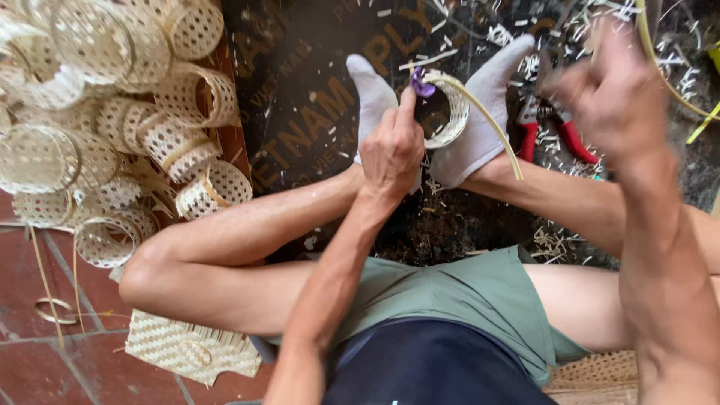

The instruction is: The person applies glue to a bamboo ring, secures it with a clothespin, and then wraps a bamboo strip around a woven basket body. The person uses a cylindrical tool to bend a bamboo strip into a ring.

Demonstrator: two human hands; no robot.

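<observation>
A small round woven bamboo basket (pixel 452 114) is clamped between my two feet in grey socks (pixel 480 112). My left hand (pixel 393 147) presses on its rim, index finger up against a purple clip (pixel 421 84). A thin bamboo strip (pixel 487 120) curves from the rim down to the right. My right hand (pixel 611 94) is raised and blurred at the upper right, closed on a long yellow-green bamboo strip (pixel 660 64) that runs off toward the right.
A pile of several finished woven baskets (pixel 112 112) lies at the left. Red-handled cutters (pixel 551 124) rest right of my feet. A flat woven mat (pixel 187 346) lies under my left thigh. Bamboo shavings litter the dark board (pixel 300 97).
</observation>
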